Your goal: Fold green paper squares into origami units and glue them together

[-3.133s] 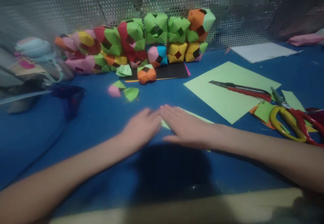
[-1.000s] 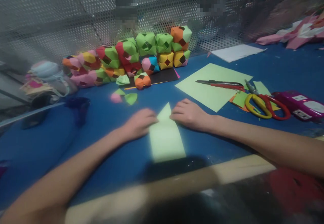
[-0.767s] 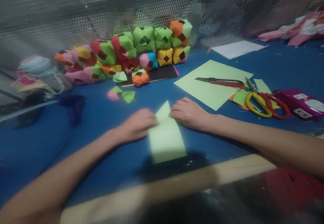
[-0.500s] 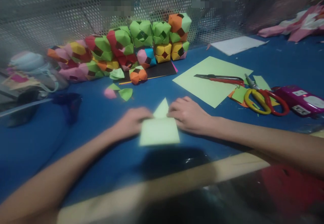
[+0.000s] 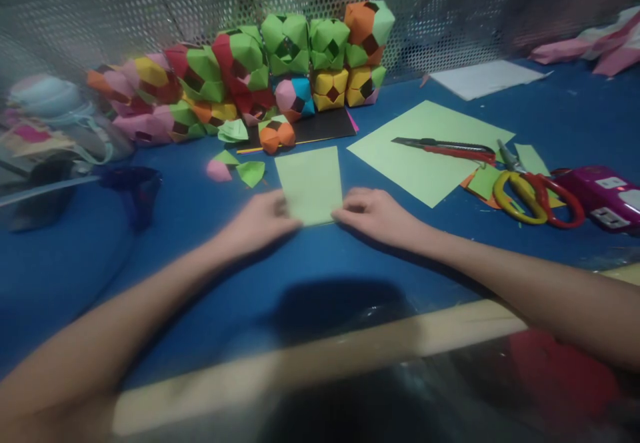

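A pale green sheet of paper [image 5: 311, 183] lies between my hands on the blue tabletop, its near edge toward me. My left hand [image 5: 265, 219] pinches its near left corner, thumb along the edge and fingers curled. At the near right corner, my right hand [image 5: 373, 213] grips the paper between thumb and bent fingers. Beyond the paper's far edge sits a small orange and green folded paper piece [image 5: 277, 135]. Loose green and pink folded bits [image 5: 250, 172] lie past my left hand.
Stacked colourful paper modules [image 5: 285, 43] line the back by a perforated metal panel [image 5: 190, 3]. To the right are a larger green sheet [image 5: 425, 176] bearing a box cutter [image 5: 445, 149], scissors [image 5: 563, 199] and a purple device [image 5: 597, 196]. A blue tape dispenser-like object [image 5: 133, 186] stands left.
The green paper, earlier showing a pointed tip beyond a rectangular part close to me, now lies as a four-sided sheet farther away. Both hands have shifted to its near corners.
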`<state>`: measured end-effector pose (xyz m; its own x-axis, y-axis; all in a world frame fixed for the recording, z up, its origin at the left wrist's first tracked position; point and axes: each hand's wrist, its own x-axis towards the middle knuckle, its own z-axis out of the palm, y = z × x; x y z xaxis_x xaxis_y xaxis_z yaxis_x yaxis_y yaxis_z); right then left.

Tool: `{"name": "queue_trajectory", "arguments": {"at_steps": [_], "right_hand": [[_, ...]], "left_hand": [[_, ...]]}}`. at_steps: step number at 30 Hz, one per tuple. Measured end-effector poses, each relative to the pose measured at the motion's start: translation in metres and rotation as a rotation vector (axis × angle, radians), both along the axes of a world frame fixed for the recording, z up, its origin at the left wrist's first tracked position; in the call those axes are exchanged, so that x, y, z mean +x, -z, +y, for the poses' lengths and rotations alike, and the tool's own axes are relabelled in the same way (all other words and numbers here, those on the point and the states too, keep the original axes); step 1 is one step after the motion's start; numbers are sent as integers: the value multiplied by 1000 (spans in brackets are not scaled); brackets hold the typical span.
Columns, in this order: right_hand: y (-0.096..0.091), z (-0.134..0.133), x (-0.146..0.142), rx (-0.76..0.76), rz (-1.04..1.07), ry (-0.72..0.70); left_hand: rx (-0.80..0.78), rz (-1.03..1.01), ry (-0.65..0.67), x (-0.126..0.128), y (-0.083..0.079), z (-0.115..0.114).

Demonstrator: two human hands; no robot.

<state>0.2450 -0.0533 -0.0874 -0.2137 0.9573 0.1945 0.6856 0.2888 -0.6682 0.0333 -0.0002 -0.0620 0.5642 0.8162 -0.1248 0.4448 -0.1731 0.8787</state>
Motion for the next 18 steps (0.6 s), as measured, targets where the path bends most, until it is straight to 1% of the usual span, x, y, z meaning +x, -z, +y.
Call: {"name": "queue_trajectory", "arguments": {"at_steps": [5,10,18], "right_hand": [[1,1,3,7,-55,-6],[4,1,6,69,-189,-27],[10,2,6,159,-337,-28]], "left_hand": [[13,66,-40,1,1,0],[104,164,-106,2,-1,-2],[188,212,-114,1,6,-4]]}}
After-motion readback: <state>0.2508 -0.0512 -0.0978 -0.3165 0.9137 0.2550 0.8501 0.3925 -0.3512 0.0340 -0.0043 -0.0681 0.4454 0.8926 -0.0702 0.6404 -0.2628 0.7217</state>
